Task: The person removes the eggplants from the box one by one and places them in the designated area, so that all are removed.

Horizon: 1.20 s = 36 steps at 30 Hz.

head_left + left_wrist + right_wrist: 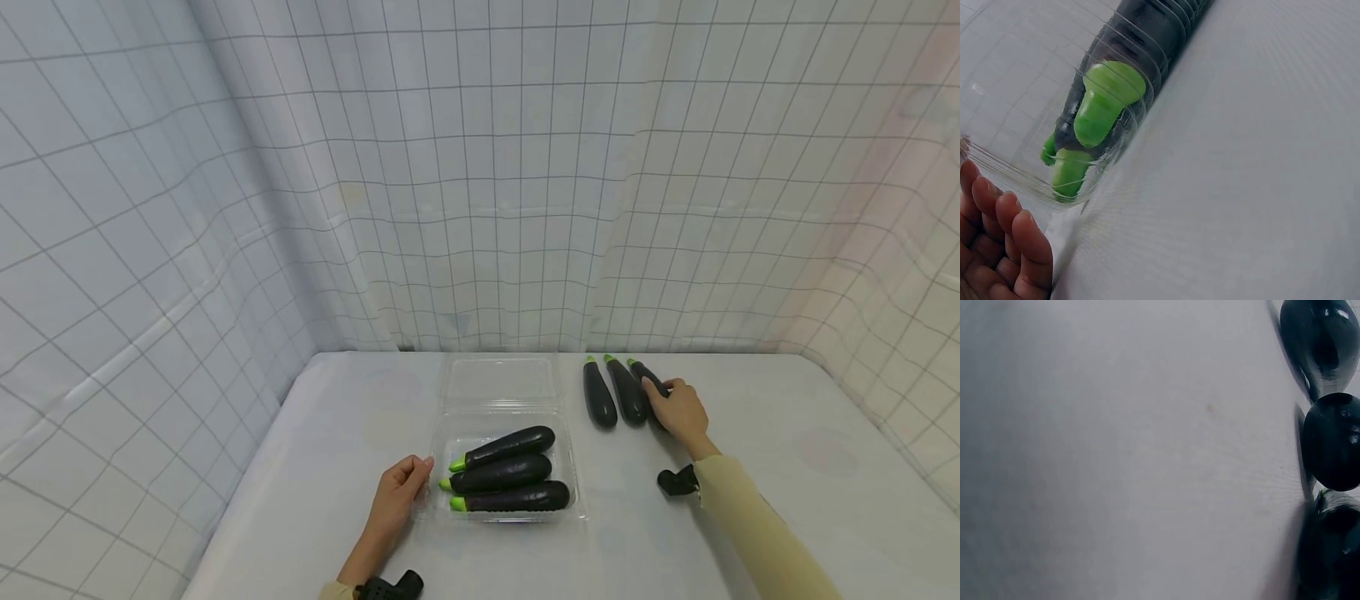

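Note:
A clear plastic clamshell box [573, 475] lies with its lid [501, 382] laid back. Three dark eggplants with green caps rest in it side by side: a back one [513, 446], a middle one [502, 474] and a front one [521, 497]. My left hand [399, 492] pinches the box's left rim with curled fingers [1032, 240]. At the right, my right hand [681, 417] grips the rightmost loose eggplant [648, 377] around its body, covering part of it. Two more eggplants lie beside it, one in the middle [626, 392] and one at the left [598, 396].
White cloth covers the table [337, 417]. A gridded white curtain [495, 208] hangs behind it and along both sides. In the right wrist view, the rounded ends of three eggplants, one of them in the middle [1334, 442], show along the right edge.

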{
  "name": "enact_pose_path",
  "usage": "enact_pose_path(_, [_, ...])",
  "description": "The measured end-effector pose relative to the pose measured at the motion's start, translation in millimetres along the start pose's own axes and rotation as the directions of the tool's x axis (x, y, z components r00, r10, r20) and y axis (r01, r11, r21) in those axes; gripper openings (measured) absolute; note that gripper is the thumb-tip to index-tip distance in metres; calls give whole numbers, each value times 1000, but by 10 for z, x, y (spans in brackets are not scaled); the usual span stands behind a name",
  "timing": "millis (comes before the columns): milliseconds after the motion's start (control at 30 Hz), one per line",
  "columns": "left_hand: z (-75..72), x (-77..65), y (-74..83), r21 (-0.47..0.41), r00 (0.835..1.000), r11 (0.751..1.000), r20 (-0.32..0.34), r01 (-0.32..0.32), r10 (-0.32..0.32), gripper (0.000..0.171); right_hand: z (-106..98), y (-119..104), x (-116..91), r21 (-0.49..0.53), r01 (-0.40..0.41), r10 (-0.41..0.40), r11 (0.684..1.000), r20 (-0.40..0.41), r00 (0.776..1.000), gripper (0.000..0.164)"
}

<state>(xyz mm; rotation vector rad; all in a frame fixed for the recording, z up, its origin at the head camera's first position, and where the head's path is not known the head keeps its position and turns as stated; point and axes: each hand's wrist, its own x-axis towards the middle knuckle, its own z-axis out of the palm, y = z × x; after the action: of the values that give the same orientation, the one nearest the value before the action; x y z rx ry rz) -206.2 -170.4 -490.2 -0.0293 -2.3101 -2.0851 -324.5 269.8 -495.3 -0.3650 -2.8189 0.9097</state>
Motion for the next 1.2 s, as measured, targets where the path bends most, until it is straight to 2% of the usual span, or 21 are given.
enact_pose_path(500, [-2, -2, -28, 6, 1000, 1000, -3, 0, 0, 33, -65, -14, -82, -12, -27, 27, 1000, 26, 999, 87])
enact_pose_path(867, [-11, 8, -40, -6, 1000, 1000, 2, -23, 23, 32, -92, -33, -92, -13, -36, 35, 999, -3, 999, 84])
enact_pose_path(1033, [-14, 14, -48, -9, 1000, 1000, 8, -27, 27, 32, -97, -68, -100, -9, -23, 22, 1000, -65, 998, 81])
enact_pose_path(1200, [-11, 20, -53, -4, 1000, 1000, 5, -29, 29, 33, -103, -151, -117, 36, 31, -24, 999, -191, 981, 70])
